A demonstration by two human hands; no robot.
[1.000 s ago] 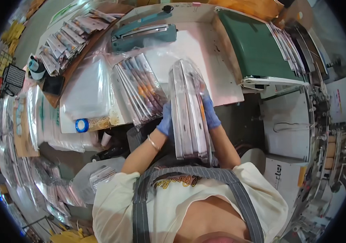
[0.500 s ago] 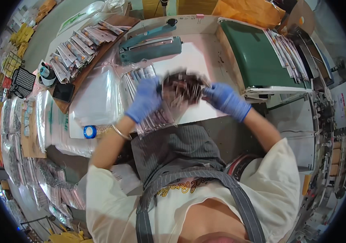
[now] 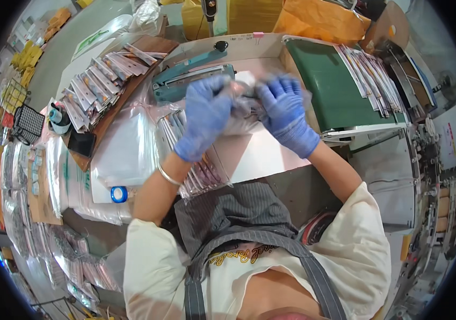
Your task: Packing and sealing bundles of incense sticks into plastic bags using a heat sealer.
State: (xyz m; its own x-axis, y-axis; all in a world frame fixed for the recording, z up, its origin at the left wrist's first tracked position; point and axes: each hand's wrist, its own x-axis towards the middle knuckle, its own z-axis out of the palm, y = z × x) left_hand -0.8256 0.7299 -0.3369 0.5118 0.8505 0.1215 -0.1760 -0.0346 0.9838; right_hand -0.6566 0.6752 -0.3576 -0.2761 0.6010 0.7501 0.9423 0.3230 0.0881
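Both my hands wear blue knit gloves and are raised over the white work surface (image 3: 254,165). Between them is a dark bundle in clear plastic (image 3: 245,109), smeared by motion, so its kind cannot be made out. My left hand (image 3: 205,114) is closed on its left side. My right hand (image 3: 287,113) bends its fingers over its right side, gripping it. Behind my left hand stands a teal bag sealer (image 3: 172,88) with a raised lever and black knob. Below my left wrist lies a row of filled clear packets (image 3: 202,173).
At left lie a stack of clear plastic bags (image 3: 124,146) and a blue tape roll (image 3: 119,194). A wooden board (image 3: 126,88) bears a row of printed packets (image 3: 97,82) and a dark phone (image 3: 82,144). A green conveyor belt (image 3: 318,80) with more packets (image 3: 369,80) borders the right.
Both hands have moved closer together with the dark bundle between them, and the bundle has risen slightly toward the sealer. More of the bundle is now covered by my fingers.
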